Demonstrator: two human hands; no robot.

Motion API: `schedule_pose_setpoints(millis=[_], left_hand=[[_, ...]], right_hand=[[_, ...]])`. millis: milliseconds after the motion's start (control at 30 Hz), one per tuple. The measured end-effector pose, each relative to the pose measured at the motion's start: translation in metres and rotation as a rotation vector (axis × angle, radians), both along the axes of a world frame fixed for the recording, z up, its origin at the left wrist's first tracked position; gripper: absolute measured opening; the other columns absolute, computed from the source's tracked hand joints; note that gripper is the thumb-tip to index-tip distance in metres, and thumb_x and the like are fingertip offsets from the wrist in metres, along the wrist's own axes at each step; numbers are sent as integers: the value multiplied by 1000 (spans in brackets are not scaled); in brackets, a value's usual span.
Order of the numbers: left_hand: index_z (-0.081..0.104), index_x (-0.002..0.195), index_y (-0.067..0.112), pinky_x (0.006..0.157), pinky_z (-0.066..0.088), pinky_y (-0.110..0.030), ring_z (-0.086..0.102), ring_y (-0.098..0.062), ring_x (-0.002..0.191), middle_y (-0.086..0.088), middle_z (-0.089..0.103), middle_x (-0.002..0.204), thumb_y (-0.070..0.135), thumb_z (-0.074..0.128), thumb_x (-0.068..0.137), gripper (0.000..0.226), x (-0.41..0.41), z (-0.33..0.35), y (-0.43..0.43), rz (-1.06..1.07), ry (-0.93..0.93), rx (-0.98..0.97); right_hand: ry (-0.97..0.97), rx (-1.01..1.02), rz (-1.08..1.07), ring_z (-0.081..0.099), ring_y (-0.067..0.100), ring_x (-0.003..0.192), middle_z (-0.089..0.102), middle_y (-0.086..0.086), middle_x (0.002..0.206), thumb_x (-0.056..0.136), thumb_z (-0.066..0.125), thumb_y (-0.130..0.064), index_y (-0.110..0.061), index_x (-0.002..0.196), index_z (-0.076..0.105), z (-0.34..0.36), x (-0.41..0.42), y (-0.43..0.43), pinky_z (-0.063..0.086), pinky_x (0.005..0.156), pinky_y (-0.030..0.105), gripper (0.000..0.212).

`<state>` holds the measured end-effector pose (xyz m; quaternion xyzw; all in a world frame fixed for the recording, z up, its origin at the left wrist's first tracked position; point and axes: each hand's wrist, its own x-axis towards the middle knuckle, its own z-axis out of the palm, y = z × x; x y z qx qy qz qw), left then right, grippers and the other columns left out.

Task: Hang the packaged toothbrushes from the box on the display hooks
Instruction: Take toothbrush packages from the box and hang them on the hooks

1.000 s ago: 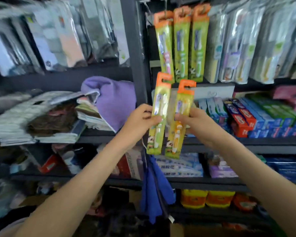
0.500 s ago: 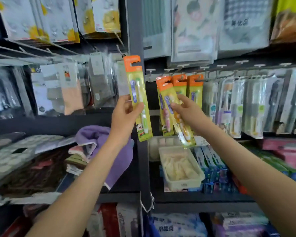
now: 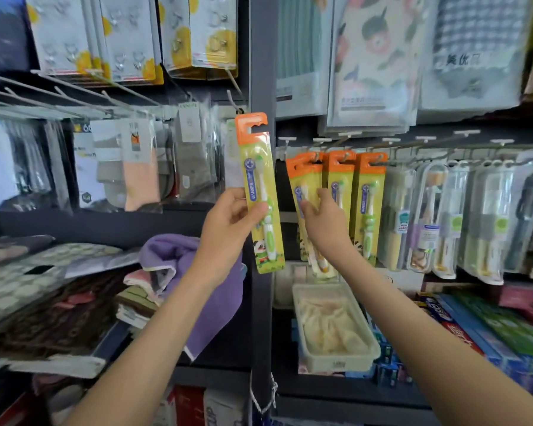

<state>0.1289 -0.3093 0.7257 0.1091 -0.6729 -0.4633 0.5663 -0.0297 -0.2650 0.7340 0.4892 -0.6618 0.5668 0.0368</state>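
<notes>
Orange header, yellow card: one packaged toothbrush [image 3: 260, 192] stands upright in the left hand [image 3: 228, 222], thumb across its face, fingers curled behind, in front of the shelf post [image 3: 260, 72]; right hand [image 3: 326, 226] pinches a second pack [image 3: 300, 179] low down, tilted, header up by the leftmost display hook [image 3: 316, 155]; I can't tell if its slot is on the wire yet; two hung packs [image 3: 368, 192] sit just beside it; source box not in view.

My call: hanging step, partway; I'd grip nearer the header, square the pack, run the slot's open side onto the hook tip, then let go; a low grip lets it swing.

Writing: held pack reads roughly "BANNER" in blue; clear blister pack [image 3: 403, 226] farther right says "CLEAN"; Chinese characters on the top-shelf bag [image 3: 462, 59], unreadable to me.
</notes>
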Motion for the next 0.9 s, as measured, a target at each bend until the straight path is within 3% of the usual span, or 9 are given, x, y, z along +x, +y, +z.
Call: schedule_pose_setpoints(millis=[133,200,300,400,500,667,733,833,900], left_hand=[[59,106,10,72,49,-17,64,-5,78,4,71,87,8,62,91,16,0,-1,2,-14,20,-4],[59,108,8,72,48,-17,63,-4,76,5,71,85,7,61,91,17,0,-1,4,-25,25,1],[60,107,7,70,48,-18,61,-4,73,4,69,82,4,60,91,16,-1,-1,9,-3,33,28],[62,101,13,73,51,-24,63,-11,80,-3,70,87,2,60,91,15,-4,-3,17,43,38,59],[62,102,11,75,54,-26,67,-14,82,-4,72,89,3,59,91,13,-8,-3,28,9,21,88],[57,102,13,73,51,-34,66,-16,79,-1,71,84,14,55,95,8,-14,-3,37,-202,55,199],[55,105,15,74,55,-32,67,-16,82,-1,72,88,25,59,86,22,-13,-2,37,-268,55,200],[51,111,22,81,56,-37,70,-18,90,-1,73,95,29,73,68,49,-13,0,34,-127,-57,51],[50,109,26,82,56,-41,71,-18,90,1,74,96,23,83,68,52,-13,0,29,19,-42,-36]], right_hand=[[19,-28,-1,59,23,79,62,12,102,102,43,-24,-4,141,35,-18,3,16,38,58,29,45],[-20,-41,24,56,11,66,62,8,93,101,45,-29,-8,139,37,-29,6,24,41,56,25,44],[-112,-114,124,38,-1,45,43,-7,61,99,50,-27,-16,99,43,-33,13,37,33,47,12,13],[-143,-193,255,33,1,45,31,-11,56,98,52,-24,-19,77,34,-24,24,47,35,48,16,29],[-107,-210,348,30,3,48,29,-11,57,98,51,-30,-16,76,32,-13,33,54,35,51,25,32],[-68,-216,391,31,4,51,32,-7,61,98,51,-31,-16,77,34,2,34,54,33,50,26,31],[-42,-209,370,34,7,54,36,-4,64,97,51,-34,-16,77,36,7,34,52,34,51,25,31],[44,-177,358,38,12,61,40,1,69,97,50,-35,-13,79,41,13,35,50,35,57,30,30],[130,-202,342,43,13,69,46,-1,73,99,47,-31,-13,82,47,14,32,46,37,64,30,25]])
